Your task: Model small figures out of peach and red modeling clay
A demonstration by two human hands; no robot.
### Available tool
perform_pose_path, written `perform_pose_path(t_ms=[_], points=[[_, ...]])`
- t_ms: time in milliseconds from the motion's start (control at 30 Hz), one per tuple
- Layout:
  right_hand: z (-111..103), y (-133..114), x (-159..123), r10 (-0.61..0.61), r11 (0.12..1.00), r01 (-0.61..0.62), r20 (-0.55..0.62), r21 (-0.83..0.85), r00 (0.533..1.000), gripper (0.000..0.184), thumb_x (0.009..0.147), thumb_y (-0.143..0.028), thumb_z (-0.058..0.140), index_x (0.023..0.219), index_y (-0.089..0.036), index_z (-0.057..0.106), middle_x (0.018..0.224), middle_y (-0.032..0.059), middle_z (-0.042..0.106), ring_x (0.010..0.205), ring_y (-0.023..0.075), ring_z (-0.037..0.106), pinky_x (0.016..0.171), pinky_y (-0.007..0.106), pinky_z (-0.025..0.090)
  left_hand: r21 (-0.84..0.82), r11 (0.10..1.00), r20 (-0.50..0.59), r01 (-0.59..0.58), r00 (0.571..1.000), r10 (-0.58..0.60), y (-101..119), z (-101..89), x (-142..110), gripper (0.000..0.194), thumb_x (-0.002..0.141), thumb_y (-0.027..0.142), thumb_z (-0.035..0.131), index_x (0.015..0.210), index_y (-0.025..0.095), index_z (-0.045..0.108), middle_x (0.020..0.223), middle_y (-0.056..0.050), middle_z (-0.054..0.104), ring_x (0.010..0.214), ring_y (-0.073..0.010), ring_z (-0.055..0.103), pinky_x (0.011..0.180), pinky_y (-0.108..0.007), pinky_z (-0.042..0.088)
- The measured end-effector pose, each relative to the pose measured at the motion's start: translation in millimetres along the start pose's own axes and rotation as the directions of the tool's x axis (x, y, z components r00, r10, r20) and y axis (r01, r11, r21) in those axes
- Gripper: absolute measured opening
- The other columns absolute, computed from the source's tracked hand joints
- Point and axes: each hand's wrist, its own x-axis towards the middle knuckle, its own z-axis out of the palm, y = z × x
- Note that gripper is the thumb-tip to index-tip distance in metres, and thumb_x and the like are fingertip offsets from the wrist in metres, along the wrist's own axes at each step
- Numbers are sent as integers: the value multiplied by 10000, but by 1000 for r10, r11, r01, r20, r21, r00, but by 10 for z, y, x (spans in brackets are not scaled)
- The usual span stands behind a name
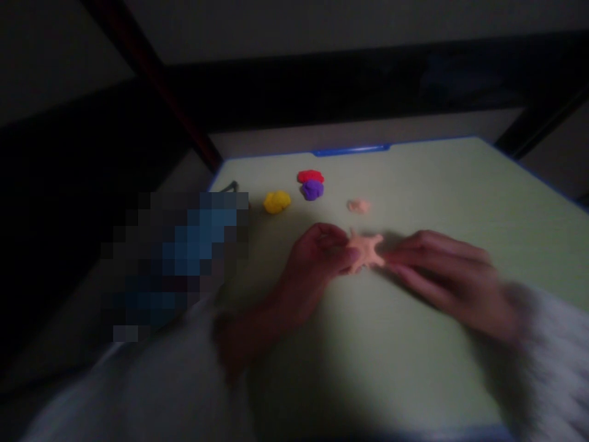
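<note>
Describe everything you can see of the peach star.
The star is a flattish, matte peach piece that looks like soft modeling clay, with several short, uneven points around a broad middle. Its broad side faces up toward the camera. The left hand holds its left side, thumb on top, hiding part of the outline. The right hand has its fingertips at the lower right point; blur hides whether they grip. Whether it touches the table below is unclear.

Adds up to four irregular clay-like lumps, yellow point(277, 202), red point(310, 175), purple point(313, 190), peach point(359, 205); one spiky peach clay-like star point(365, 250); two bare hands point(317, 253) point(446, 270).
</note>
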Motion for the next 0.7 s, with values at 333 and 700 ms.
perform_pose_path(t_ms=[333,700], points=[[-4,8,-13,-8,1000,8,1,-16,1000,113,830,-132,573,901,-154,658,789,54,672,679,144,609,595,283,489,11,1000,3,-1,1000,1,-4,4,5,301,594,134,707,773,158,466,678,39,576,542,-59,515,528,-202,373],[1,13,-11,-21,1000,21,-5,-13,1000,101,835,-136,565,879,-154,653,784,56,671,675,140,608,589,275,486,16,1000,-2,1,1000,-1,3,14,2,297,596,114,700,774,152,465,665,44,567,535,-56,517,517,-193,371]])
